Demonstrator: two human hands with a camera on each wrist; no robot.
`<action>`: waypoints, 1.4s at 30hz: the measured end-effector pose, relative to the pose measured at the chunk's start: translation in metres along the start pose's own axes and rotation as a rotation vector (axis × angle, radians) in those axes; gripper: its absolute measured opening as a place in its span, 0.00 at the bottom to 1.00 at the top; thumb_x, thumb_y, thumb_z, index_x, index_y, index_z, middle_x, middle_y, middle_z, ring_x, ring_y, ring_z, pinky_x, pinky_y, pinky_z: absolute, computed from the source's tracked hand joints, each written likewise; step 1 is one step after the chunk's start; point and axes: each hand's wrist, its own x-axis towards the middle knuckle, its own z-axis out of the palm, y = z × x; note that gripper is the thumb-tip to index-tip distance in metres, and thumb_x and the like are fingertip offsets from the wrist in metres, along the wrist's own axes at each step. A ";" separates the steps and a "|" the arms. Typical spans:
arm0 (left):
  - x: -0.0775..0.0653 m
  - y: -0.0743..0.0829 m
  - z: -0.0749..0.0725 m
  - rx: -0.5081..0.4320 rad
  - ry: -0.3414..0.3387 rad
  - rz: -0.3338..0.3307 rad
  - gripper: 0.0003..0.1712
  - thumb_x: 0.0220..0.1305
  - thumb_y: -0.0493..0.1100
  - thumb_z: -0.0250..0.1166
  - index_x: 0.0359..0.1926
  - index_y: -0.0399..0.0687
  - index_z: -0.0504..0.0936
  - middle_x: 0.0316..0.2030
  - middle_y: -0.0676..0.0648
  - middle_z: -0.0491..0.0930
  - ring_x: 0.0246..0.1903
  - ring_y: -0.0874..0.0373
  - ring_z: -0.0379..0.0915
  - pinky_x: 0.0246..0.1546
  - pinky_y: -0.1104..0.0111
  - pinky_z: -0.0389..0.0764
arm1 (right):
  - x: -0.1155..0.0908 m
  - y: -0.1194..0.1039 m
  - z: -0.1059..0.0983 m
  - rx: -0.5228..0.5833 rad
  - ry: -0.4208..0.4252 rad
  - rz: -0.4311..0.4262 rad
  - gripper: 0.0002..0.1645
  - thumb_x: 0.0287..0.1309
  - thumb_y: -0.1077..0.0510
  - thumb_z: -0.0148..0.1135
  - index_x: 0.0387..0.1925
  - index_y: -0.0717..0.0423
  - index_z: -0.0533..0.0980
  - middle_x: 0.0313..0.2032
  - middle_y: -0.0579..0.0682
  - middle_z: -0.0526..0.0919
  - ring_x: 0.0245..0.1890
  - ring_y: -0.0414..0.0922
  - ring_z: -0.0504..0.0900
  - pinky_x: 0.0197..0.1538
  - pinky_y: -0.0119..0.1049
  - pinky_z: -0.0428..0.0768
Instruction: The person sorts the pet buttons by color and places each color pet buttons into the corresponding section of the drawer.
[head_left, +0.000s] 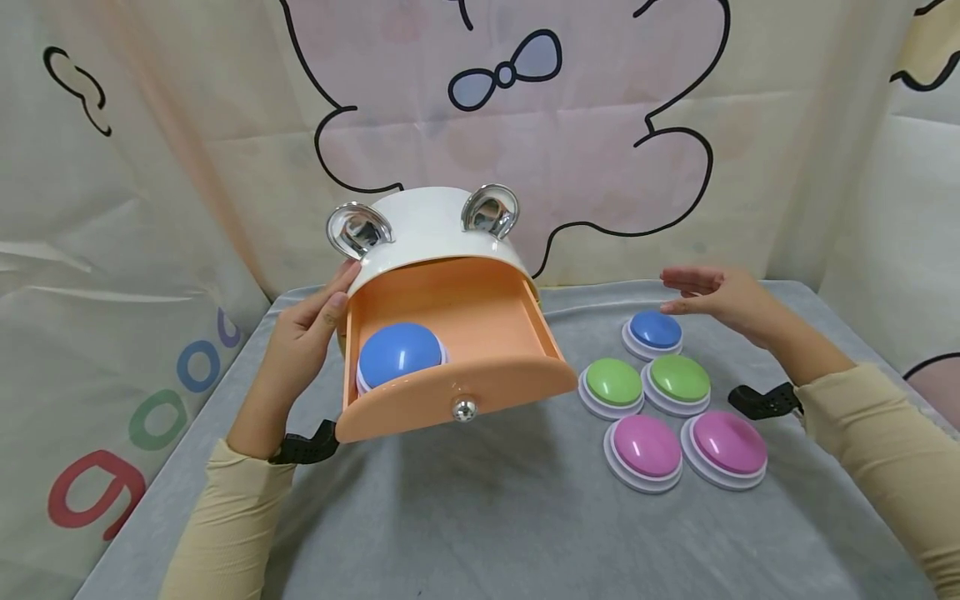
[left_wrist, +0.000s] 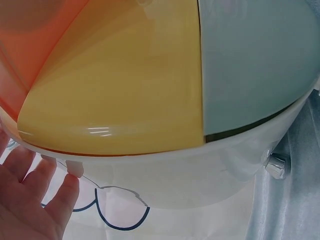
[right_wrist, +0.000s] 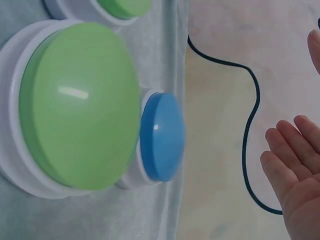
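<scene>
A white round-topped drawer box with two silver ears stands tilted in the head view. Its orange drawer is pulled out, with a silver knob on the front. Inside the drawer, at the left, lies a blue dome button with a white base. My left hand grips the left side of the box near one ear; yellow and grey-green panels show in the left wrist view. My right hand hovers, fingers extended and holding nothing, near another blue button.
Two green buttons and two pink buttons sit close together on the grey cloth-covered table, right of the drawer. A printed curtain hangs behind and at both sides. Each wrist wears a black strap.
</scene>
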 end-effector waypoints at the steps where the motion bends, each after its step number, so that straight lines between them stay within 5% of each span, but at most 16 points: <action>1: 0.000 0.000 0.000 -0.003 0.000 0.001 0.24 0.78 0.50 0.48 0.71 0.63 0.68 0.73 0.55 0.64 0.75 0.60 0.55 0.69 0.66 0.67 | 0.000 0.003 0.000 -0.002 0.004 0.007 0.43 0.64 0.49 0.66 0.74 0.59 0.60 0.72 0.59 0.66 0.73 0.58 0.63 0.56 0.14 0.73; 6: -0.001 0.000 0.000 -0.006 -0.003 -0.003 0.24 0.78 0.50 0.48 0.71 0.63 0.68 0.73 0.55 0.64 0.76 0.60 0.55 0.69 0.66 0.67 | 0.001 0.018 -0.001 -0.013 0.018 0.047 0.44 0.62 0.46 0.67 0.74 0.55 0.61 0.72 0.57 0.66 0.74 0.56 0.63 0.68 0.32 0.73; 9: -0.001 0.000 0.000 0.004 -0.002 -0.010 0.24 0.78 0.51 0.48 0.71 0.64 0.68 0.73 0.55 0.64 0.76 0.60 0.55 0.69 0.64 0.67 | 0.002 0.024 -0.001 0.004 0.015 0.066 0.47 0.62 0.45 0.67 0.75 0.57 0.58 0.73 0.62 0.63 0.75 0.59 0.60 0.74 0.54 0.64; 12: -0.001 0.000 0.000 0.011 0.000 -0.014 0.24 0.78 0.51 0.48 0.71 0.64 0.68 0.73 0.55 0.64 0.76 0.60 0.55 0.69 0.62 0.67 | 0.003 0.031 -0.002 0.022 0.015 0.084 0.50 0.62 0.45 0.67 0.76 0.60 0.55 0.74 0.65 0.60 0.75 0.62 0.57 0.74 0.62 0.60; 22: -0.002 -0.001 0.000 0.000 -0.003 -0.011 0.24 0.78 0.51 0.48 0.71 0.64 0.68 0.73 0.55 0.63 0.75 0.60 0.55 0.68 0.67 0.67 | 0.008 0.050 -0.004 -0.090 -0.012 0.110 0.52 0.60 0.43 0.68 0.75 0.62 0.55 0.73 0.68 0.60 0.73 0.69 0.56 0.70 0.68 0.60; 42: -0.001 0.002 0.000 0.003 0.008 0.004 0.23 0.78 0.50 0.49 0.70 0.64 0.69 0.73 0.56 0.64 0.75 0.63 0.55 0.70 0.70 0.66 | 0.024 0.069 0.007 -0.093 -0.085 0.127 0.52 0.58 0.45 0.70 0.73 0.67 0.57 0.71 0.70 0.61 0.72 0.68 0.59 0.72 0.66 0.60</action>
